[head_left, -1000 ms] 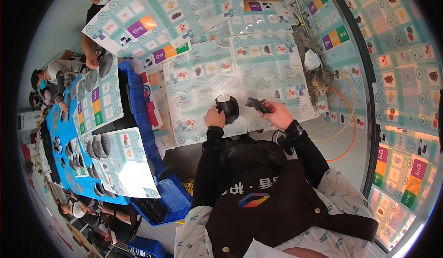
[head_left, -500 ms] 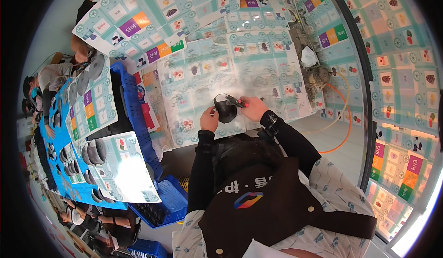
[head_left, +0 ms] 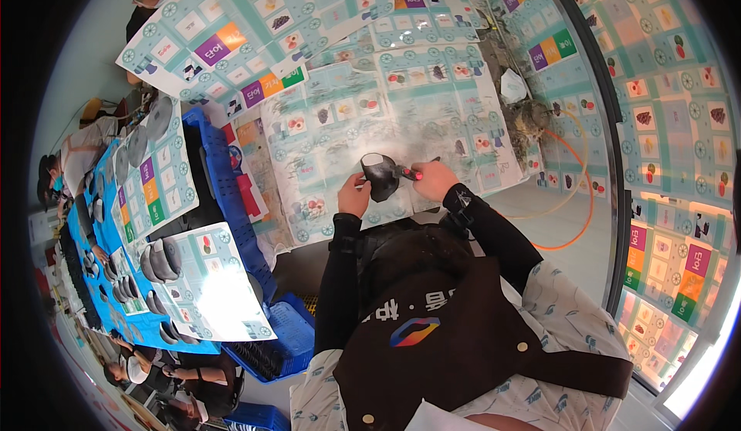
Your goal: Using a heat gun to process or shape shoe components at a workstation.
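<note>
My left hand [head_left: 354, 196] is closed with its fingertips on the left edge of a dark, rounded, cup-like piece [head_left: 380, 180]. That piece has a pale oval patch at its upper end, and its exact kind I cannot make out. In my right hand [head_left: 437, 181] is a small black tool with red parts [head_left: 409, 173], gripped by the fingers. The tool's front end comes up against the right side of the dark piece, and I cannot tell whether they touch. Both hands are over the near part of a paper-covered table [head_left: 324, 149] smudged with dark dust.
Blue crates [head_left: 231, 192] line the table's left side. Beyond them, dark curved pieces [head_left: 160, 260] lie on printed sheets and a blue cloth. A printed board [head_left: 262, 26] stands at the back left. An orange hose [head_left: 590, 192] loops at the right. Other people work at far left.
The black tool has turned in my right hand, and that hand has shifted slightly right. The dark piece has tilted and risen slightly. At back left, a person's hand has gone from sight.
</note>
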The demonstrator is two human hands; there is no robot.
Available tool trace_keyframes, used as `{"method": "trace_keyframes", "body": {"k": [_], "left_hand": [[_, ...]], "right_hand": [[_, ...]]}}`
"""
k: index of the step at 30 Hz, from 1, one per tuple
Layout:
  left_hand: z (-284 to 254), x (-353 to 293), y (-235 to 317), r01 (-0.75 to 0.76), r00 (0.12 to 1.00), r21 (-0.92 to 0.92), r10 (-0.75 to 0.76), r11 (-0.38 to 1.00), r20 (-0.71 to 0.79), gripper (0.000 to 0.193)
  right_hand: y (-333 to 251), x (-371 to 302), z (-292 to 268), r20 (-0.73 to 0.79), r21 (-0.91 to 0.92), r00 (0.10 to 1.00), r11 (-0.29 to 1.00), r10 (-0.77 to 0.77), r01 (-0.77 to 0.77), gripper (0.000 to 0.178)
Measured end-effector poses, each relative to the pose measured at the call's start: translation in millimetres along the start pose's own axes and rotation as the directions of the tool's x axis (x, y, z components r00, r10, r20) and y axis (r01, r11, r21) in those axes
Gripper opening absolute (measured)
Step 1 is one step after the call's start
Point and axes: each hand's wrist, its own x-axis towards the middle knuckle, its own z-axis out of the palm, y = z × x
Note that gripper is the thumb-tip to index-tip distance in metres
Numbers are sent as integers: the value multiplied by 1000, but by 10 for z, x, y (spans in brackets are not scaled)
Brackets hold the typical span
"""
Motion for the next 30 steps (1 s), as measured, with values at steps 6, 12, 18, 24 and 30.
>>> {"method": "trace_keyframes", "body": {"k": [6,12,18,24,30], "left_hand": [[30,19,39,-18,1000,15,18,1000,13,40],[17,44,-68,-31,999,27,31,999,22,39],[23,96,-158,-4,999,-9,4,1000,36,37],[4,89,-209,63,996,-62,-59,996,71,37],[33,90,-272,32,998,-57,-29,998,47,38]], "right_hand": [[18,-41,84,-113,143,991,986,-69,84,29],[95,-108,60,14,25,999,999,38,-38,29],[26,-139,111,-33,139,999,990,-27,31,29],[17,-128,-12,133,96,987,992,-95,83,31],[10,-156,4,64,157,993,984,-99,88,32]]}}
